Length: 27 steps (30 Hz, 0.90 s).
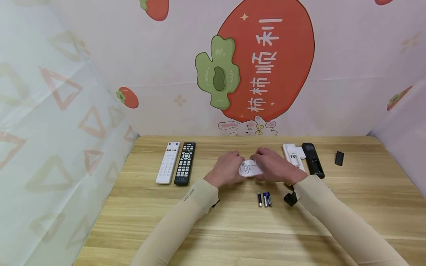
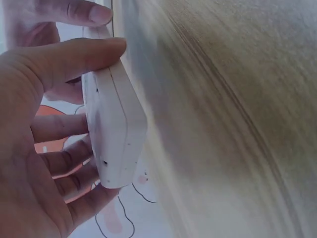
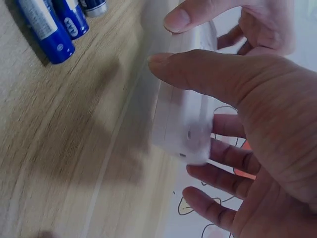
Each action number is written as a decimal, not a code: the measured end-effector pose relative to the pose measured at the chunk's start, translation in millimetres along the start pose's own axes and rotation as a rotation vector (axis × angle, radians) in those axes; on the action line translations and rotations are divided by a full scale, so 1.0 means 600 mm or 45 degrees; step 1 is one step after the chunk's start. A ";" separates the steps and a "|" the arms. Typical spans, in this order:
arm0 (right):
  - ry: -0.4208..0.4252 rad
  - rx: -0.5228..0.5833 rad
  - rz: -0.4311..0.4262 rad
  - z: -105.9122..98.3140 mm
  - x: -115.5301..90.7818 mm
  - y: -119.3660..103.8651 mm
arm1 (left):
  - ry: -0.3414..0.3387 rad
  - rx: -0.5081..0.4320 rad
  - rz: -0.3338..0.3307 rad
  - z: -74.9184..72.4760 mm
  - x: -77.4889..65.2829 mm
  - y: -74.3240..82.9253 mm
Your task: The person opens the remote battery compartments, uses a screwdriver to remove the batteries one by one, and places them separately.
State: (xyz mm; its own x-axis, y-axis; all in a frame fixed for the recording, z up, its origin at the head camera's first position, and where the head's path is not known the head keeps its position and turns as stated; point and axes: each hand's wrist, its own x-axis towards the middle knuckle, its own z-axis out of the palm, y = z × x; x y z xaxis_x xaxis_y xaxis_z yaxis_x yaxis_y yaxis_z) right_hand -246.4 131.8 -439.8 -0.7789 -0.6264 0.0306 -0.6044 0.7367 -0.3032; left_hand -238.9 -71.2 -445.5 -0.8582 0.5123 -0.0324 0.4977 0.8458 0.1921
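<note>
Both hands hold a white plastic device (image 1: 250, 168) with a printed label facing up, above the middle of the table. My left hand (image 1: 227, 169) grips its left end, thumb along the near edge (image 2: 119, 114) and fingers behind. On the opposite end my right hand (image 1: 274, 165) holds it likewise, as the right wrist view shows with the white casing (image 3: 173, 119) between thumb and fingers. A seam and small holes mark the casing. Nearer the person lie two blue batteries (image 1: 267, 199) side by side and a dark battery (image 1: 260, 200).
At the left lie a white remote control (image 1: 168, 162) and a black remote control (image 1: 185, 163), buttons up. Beyond the right hand are a white remote (image 1: 293, 155) with its battery compartment uncovered, a black remote (image 1: 313, 160) lying back up, and a small black battery cover (image 1: 339, 158).
</note>
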 end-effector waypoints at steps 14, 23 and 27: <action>-0.011 0.024 0.153 0.000 -0.013 0.014 | -0.038 -0.094 -0.230 0.011 0.007 0.003; -0.009 0.020 0.106 -0.001 -0.019 0.014 | 0.043 -0.177 -0.477 0.022 0.019 0.015; -0.021 0.038 0.094 -0.003 -0.019 0.009 | 0.049 -0.195 -0.560 0.023 0.025 0.022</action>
State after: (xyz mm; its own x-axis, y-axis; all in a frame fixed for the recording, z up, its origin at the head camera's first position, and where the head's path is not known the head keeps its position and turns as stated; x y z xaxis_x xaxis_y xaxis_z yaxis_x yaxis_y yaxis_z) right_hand -241.5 143.4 -440.3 -0.8182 -0.5748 -0.0087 -0.5398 0.7734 -0.3323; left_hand -243.7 -50.4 -456.9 -0.9891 0.1014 -0.1071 0.0635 0.9483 0.3109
